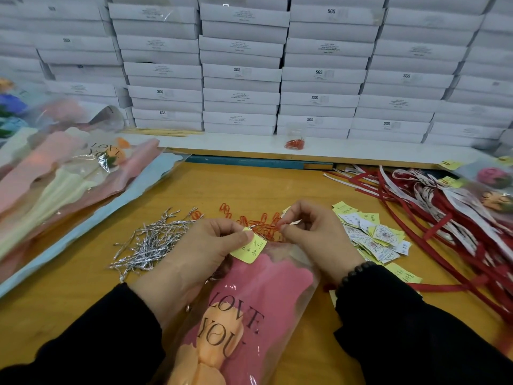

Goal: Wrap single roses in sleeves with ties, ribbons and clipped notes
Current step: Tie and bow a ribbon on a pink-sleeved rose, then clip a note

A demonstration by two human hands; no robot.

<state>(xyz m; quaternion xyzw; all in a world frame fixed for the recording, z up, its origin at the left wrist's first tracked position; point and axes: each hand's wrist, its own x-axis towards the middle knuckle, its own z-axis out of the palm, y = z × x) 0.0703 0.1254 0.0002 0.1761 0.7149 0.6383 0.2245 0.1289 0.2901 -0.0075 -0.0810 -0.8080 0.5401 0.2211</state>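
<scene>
The note-clipping step looks to be in hand. Left of the pink sleeve [266, 276] top, the left hand [194, 254] pinches a yellow note [249, 250] against its edge. To the right, the right hand [311, 232] pinches a red clip [279, 225]; next, slide it over both.

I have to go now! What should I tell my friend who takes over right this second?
Left hand pinches the yellow note against the top edge of the pink sleeve.
Right hand pinches a red paper clip beside the note.
The rose is inside the sleeve.
Left to do: clip the note on.
Twist ties lie left, ribbons right.
</scene>
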